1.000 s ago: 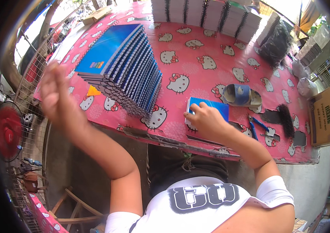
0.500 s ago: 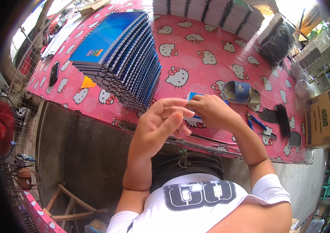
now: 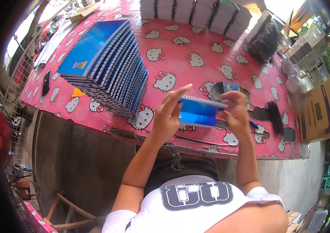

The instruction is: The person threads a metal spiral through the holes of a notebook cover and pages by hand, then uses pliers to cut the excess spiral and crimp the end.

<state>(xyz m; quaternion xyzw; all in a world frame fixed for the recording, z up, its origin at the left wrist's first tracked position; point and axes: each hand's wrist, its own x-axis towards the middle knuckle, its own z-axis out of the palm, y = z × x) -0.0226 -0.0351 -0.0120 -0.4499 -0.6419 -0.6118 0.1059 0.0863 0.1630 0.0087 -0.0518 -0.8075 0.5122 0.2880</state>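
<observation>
A small blue spiral notebook [image 3: 198, 113] is held up just above the table's near edge, its white-edged coil side uppermost. My left hand [image 3: 168, 113] grips its left end, thumb against the cover and fingers stretched upward. At the opposite end, my right hand [image 3: 236, 113] has its fingers curled round the coil corner, slightly blurred. To the left rises a tall stack of blue spiral notebooks [image 3: 110, 70]. Behind my right hand sits a blue and beige roll-shaped thing [image 3: 227, 87], partly covered. A blue-handled tool [image 3: 253, 124] lies beside that hand, mostly hidden.
A pink cat-patterned cover [image 3: 211, 73] spreads over the table. On the right are a black brush-like strip [image 3: 275, 117] and a cardboard box [image 3: 322, 108]. White spiral-bound stacks [image 3: 196, 13] and a black plastic bag [image 3: 265, 44] line the back. A phone [image 3: 46, 82] lies left.
The notebook has been raised and its blue cover now shows. My right hand has moved right to its far end, while my left hand has closed on the left end. The view has shifted slightly.
</observation>
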